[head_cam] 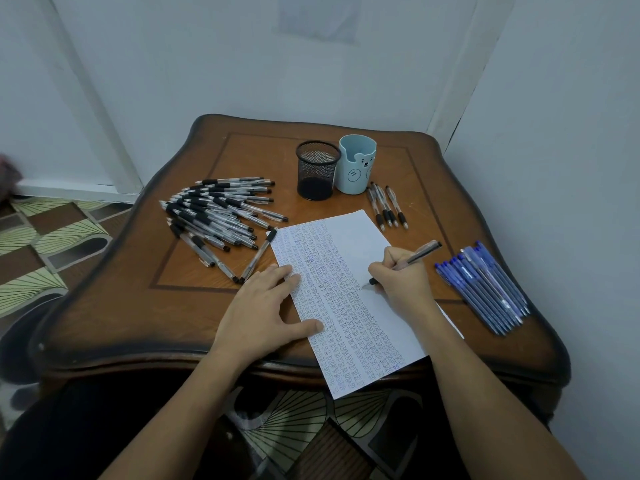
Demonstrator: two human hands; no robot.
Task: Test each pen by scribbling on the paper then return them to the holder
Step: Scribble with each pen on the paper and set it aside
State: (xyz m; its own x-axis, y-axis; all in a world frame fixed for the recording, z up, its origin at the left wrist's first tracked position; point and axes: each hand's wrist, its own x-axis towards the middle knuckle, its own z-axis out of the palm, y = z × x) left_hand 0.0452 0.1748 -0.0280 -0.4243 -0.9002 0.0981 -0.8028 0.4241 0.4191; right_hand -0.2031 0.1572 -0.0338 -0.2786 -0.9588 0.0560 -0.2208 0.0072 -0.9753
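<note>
The right hand (398, 277) is pinching a pen (420, 252), tip on paper (349, 237); left hand (263, 306) pressing, fingers spread; holders (317, 171) beyond, up-left.

**Both hands down, forearms bare**

Left hand (263, 306) flat, palm down, fingers straight, thumb splayed out to the right. Right hand (398, 275) curled in a writing grip on a pen (422, 252), tip down. Both forearms reach in from the near edge.
</note>
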